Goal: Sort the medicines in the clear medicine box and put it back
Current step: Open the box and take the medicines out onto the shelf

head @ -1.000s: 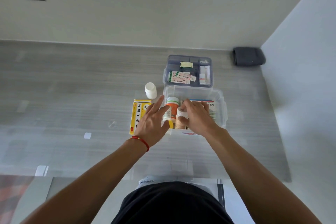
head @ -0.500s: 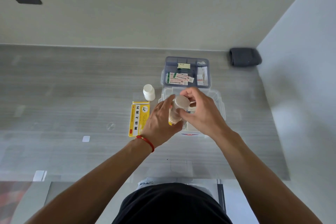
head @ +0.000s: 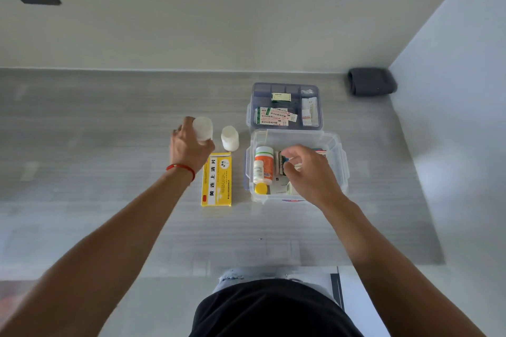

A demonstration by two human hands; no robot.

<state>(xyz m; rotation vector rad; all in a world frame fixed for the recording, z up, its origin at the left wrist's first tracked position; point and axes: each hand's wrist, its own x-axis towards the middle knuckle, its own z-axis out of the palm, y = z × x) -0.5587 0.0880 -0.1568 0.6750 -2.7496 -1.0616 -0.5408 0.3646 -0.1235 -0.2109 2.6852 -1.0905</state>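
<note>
Sorting looks partly done: a yellow carton [head: 216, 179] and a white bottle [head: 230, 138] already sit on the table at nine o'clock of the clear medicine box [head: 341, 161], while an orange bottle [head: 265, 164], a yellow-capped bottle [head: 260, 188] and packets remain inside, so emptying, ordering and putting the box back are left. The left hand [head: 189, 149] grips a second white bottle [head: 203, 128] upright, cap toward the camera, at nine o'clock of the first. The right hand [head: 309, 172] reaches into the box, fingertips pinching a dark packet [head: 281, 163] whose long axis runs twelve to six.
</note>
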